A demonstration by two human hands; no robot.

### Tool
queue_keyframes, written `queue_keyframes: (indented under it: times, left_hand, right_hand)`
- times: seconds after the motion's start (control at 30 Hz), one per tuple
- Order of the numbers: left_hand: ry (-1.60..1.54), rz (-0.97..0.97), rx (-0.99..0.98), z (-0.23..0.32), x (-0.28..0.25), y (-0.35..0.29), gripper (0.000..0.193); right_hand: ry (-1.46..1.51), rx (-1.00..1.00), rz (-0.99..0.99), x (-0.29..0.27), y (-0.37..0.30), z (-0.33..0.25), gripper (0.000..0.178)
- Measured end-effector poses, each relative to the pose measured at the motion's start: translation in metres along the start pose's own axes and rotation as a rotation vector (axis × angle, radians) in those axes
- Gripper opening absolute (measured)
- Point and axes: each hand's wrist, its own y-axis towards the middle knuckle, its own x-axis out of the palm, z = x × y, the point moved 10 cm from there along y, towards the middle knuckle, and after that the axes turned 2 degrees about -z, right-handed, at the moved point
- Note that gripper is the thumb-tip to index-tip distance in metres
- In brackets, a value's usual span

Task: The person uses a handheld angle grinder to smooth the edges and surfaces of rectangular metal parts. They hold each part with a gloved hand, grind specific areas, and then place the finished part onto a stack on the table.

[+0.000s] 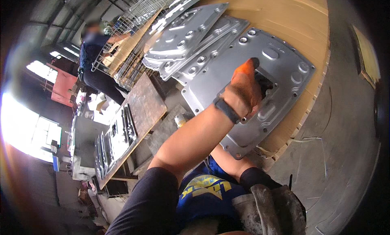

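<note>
My left hand (246,85), in an orange glove with a dark fingertip, grips a large grey metal plate (219,81) at the edge of its rectangular opening. Part of its fingers is hidden by the hand itself. The plate has raised pads, round bosses and small holes along its rim; its near corner reaches past the cardboard (280,138). My right forearm (231,161) runs under that near corner, and the plate hides my right hand. Several similar plates (185,33) lie overlapped in a stack, just beyond the left side of the one I hold.
To the left stands a brown-topped table (148,97) with dark metal strips (129,123). Farther back, a person in dark clothes (94,52) reaches to a wire cage (136,15) holding cardboard. A yellowish board (365,54) stands at the right, above the concrete floor (341,125).
</note>
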Motion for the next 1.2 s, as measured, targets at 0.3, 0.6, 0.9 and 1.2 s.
queue_keyframes:
  times: [0.3, 0.6, 0.9, 1.2]
  left_hand:
    - [-0.071, 0.132, -0.006, 0.003, -0.002, -0.016, 0.027]
    - [-0.162, -0.285, 0.151, -0.003, -0.013, -0.075, 0.022]
    - [-0.232, -0.285, 0.350, 0.004, -0.159, -0.167, 0.036]
    - [-0.176, -0.133, 0.787, 0.005, -0.334, -0.299, 0.033]
  right_hand:
    - [-0.024, 0.021, 0.008, 0.001, -0.003, 0.007, 0.027]
    - [-0.032, 0.017, 0.043, -0.004, -0.009, 0.007, 0.024]
    - [-0.064, 0.039, 0.031, 0.004, -0.011, 0.015, 0.022]
    - [0.074, 0.151, 0.053, -0.007, 0.029, 0.061, 0.020]
